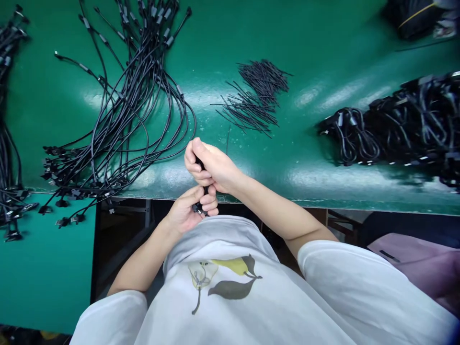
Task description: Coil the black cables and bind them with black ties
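Both hands meet at the table's front edge around a black cable [206, 190], most of it hidden by my fingers. My left hand [189, 206] is closed on its lower part, where a dark connector with a metal tip shows. Just above, my right hand [212, 165] wraps round the upper part of the cable. To the left lies a loose pile of black cables [143, 100] with connectors at both ends. Beyond my right hand is a heap of short black twist ties [257, 93], and a single twist tie [227, 139] lies nearer.
The green table [305, 43] runs across the view. At the right lies a heap of coiled black cables [402, 124], with a black bundle [413, 19] behind it. More cables [9, 139] lie at the far left. A pink cloth item [417, 258] is below the edge.
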Action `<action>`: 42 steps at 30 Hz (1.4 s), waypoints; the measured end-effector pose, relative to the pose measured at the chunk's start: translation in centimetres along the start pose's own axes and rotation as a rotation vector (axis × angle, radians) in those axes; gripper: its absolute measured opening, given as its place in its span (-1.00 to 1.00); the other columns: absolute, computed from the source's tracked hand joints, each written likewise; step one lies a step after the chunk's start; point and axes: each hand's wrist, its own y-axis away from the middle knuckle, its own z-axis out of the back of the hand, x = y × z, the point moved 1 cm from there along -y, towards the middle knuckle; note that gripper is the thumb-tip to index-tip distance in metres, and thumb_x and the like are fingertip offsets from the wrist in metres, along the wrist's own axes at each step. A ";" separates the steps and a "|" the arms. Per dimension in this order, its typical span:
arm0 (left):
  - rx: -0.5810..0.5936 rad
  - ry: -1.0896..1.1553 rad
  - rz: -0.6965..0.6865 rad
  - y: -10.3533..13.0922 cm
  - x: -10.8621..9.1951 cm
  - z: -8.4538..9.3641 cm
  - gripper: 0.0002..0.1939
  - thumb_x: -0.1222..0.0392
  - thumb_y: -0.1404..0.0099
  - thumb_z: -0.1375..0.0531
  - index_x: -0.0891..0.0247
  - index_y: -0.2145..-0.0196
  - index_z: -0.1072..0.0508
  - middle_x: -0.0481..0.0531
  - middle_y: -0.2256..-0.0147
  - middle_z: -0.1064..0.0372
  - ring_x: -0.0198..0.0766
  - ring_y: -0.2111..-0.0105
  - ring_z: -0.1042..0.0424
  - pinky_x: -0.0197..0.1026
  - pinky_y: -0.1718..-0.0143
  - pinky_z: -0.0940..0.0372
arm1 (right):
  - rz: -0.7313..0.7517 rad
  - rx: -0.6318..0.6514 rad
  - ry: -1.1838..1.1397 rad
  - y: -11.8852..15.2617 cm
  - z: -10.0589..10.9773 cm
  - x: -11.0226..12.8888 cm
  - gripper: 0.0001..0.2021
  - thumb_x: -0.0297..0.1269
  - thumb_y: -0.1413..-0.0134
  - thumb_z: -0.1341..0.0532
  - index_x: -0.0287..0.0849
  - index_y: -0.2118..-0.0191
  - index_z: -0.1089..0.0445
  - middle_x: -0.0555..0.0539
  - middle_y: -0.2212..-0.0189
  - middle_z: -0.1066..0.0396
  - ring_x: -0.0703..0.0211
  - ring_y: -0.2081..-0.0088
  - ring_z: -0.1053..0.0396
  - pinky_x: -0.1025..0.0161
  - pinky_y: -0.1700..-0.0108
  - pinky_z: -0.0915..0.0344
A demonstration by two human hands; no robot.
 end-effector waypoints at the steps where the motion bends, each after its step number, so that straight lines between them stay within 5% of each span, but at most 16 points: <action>1: -0.001 0.008 0.006 -0.2 0.1 -0.1 -0.75 0.15 -0.15 -0.37 0.38 0.40 -0.42 -0.17 0.58 0.05 -0.47 0.60 -0.06 -0.40 0.55 -0.15 | 0.013 -0.005 0.016 0.0 0.2 0.0 -0.52 0.23 -0.18 -0.08 -0.15 0.37 -0.12 0.19 0.58 -0.05 0.53 0.68 0.14 0.52 0.70 0.15; 5: -0.035 -0.017 -0.015 -0.6 0.1 -0.6 -0.71 0.12 -0.17 -0.35 0.35 0.48 -0.36 -0.20 0.61 0.13 -0.49 0.64 0.07 -0.43 0.62 -0.04 | 0.200 -0.061 0.275 0.1 1.9 0.1 -0.57 0.15 -0.29 0.02 -0.16 0.35 -0.16 0.13 0.53 -0.16 0.43 0.57 -0.18 0.42 0.49 -0.26; 8: -0.031 -0.067 -0.003 -0.5 -0.1 -0.7 -0.69 0.09 -0.17 -0.35 0.34 0.49 -0.35 -0.20 0.62 0.11 -0.50 0.65 0.09 -0.43 0.64 -0.02 | 0.488 -0.013 0.870 1.2 3.8 1.4 -0.57 0.11 -0.30 0.00 -0.19 0.33 -0.27 0.00 0.41 -0.34 0.31 0.36 -0.35 0.31 0.26 -0.34; 10: -0.031 -0.108 0.010 -0.3 -0.4 -0.6 -0.68 0.06 -0.17 -0.35 0.33 0.50 -0.35 -0.20 0.63 0.09 -0.50 0.66 0.10 -0.42 0.64 -0.01 | 0.703 0.110 1.341 2.5 4.7 2.6 -0.62 0.04 -0.32 -0.02 -0.19 0.18 -0.36 -0.11 0.15 -0.42 0.21 0.13 -0.38 0.20 0.09 -0.34; 13: -0.064 -0.200 0.050 0.0 -0.8 -0.2 -0.66 0.02 -0.18 -0.34 0.34 0.49 -0.36 -0.20 0.63 0.06 -0.51 0.65 0.07 -0.43 0.63 0.01 | 0.942 0.354 1.872 4.5 5.2 4.2 -0.68 -0.15 -0.39 0.03 -0.12 -0.11 -0.30 -0.12 -0.20 -0.25 0.10 -0.22 -0.18 -0.07 -0.20 -0.17; 16: -0.080 -0.325 0.126 0.1 -0.8 0.3 -0.63 -0.04 -0.20 -0.32 0.35 0.45 -0.38 -0.18 0.61 0.00 -0.51 0.64 0.03 -0.42 0.62 0.02 | 0.987 0.483 2.127 5.8 5.1 4.5 -0.70 -0.32 -0.38 0.02 -0.22 -0.10 -0.30 -0.11 -0.04 -0.39 0.11 -0.13 -0.27 -0.06 -0.21 -0.14; 18: -0.073 -0.385 0.179 0.0 -0.5 0.4 -0.61 -0.08 -0.21 -0.30 0.35 0.43 -0.39 -0.18 0.61 -0.01 -0.51 0.64 0.04 -0.41 0.63 0.04 | 0.941 0.497 2.160 6.1 5.2 4.1 -0.76 -0.38 -0.36 0.02 -0.26 0.06 -0.37 -0.04 0.26 -0.44 0.19 0.19 -0.38 0.13 0.09 -0.29; 20: -0.068 -0.411 0.216 -0.3 -0.1 0.4 -0.62 -0.09 -0.23 -0.29 0.35 0.40 -0.41 -0.18 0.61 0.00 -0.51 0.64 0.04 -0.40 0.63 0.06 | 0.940 0.510 2.126 6.2 5.7 3.6 -0.78 -0.37 -0.36 0.02 -0.21 0.25 -0.33 0.03 0.44 -0.34 0.25 0.42 -0.28 0.22 0.38 -0.16; 22: -0.066 -0.410 0.235 -0.6 0.2 0.1 -0.63 -0.08 -0.25 -0.27 0.36 0.36 -0.44 -0.16 0.59 -0.03 -0.50 0.63 0.01 -0.38 0.60 0.02 | 0.984 0.549 2.090 6.3 6.3 3.4 -0.77 -0.34 -0.37 0.03 -0.16 0.34 -0.26 0.05 0.48 -0.28 0.26 0.47 -0.20 0.22 0.44 -0.02; 28: 0.044 -0.285 0.339 -1.4 0.8 -0.6 -0.65 0.00 -0.29 -0.23 0.43 0.27 -0.52 0.01 0.50 -0.24 -0.34 0.47 -0.30 -0.27 0.38 -0.21 | 1.146 0.705 2.040 6.9 7.4 5.4 -0.77 -0.30 -0.38 0.01 -0.15 0.35 -0.24 0.07 0.46 -0.23 0.29 0.43 -0.17 0.24 0.36 -0.04; 36: 0.123 -0.073 0.382 -2.4 2.6 -1.6 -0.70 0.04 -0.17 -0.36 0.37 0.34 -0.47 -0.01 0.51 -0.26 -0.34 0.50 -0.29 -0.27 0.43 -0.17 | 1.272 0.608 1.996 7.2 8.9 6.4 -0.84 -0.30 -0.34 -0.06 -0.15 0.31 -0.29 0.10 0.46 -0.24 0.31 0.43 -0.19 0.24 0.31 -0.12; 40: 0.016 -0.118 0.303 -3.3 2.9 -2.6 -0.69 0.05 -0.19 -0.35 0.36 0.41 -0.41 -0.10 0.59 -0.13 -0.41 0.57 -0.17 -0.30 0.47 -0.10 | 1.262 0.573 2.037 7.2 9.9 6.0 -0.86 -0.31 -0.33 -0.06 -0.16 0.24 -0.34 0.07 0.36 -0.35 0.30 0.32 -0.29 0.23 0.14 -0.21; 42: -0.084 -0.165 0.197 -3.6 2.4 -2.8 -0.70 0.06 -0.20 -0.34 0.36 0.42 -0.40 -0.13 0.59 -0.07 -0.44 0.58 -0.11 -0.32 0.49 -0.07 | 1.156 0.457 2.069 7.4 10.7 6.0 -0.85 -0.36 -0.33 -0.06 -0.16 0.09 -0.35 0.01 0.18 -0.41 0.25 0.14 -0.33 0.18 -0.01 -0.20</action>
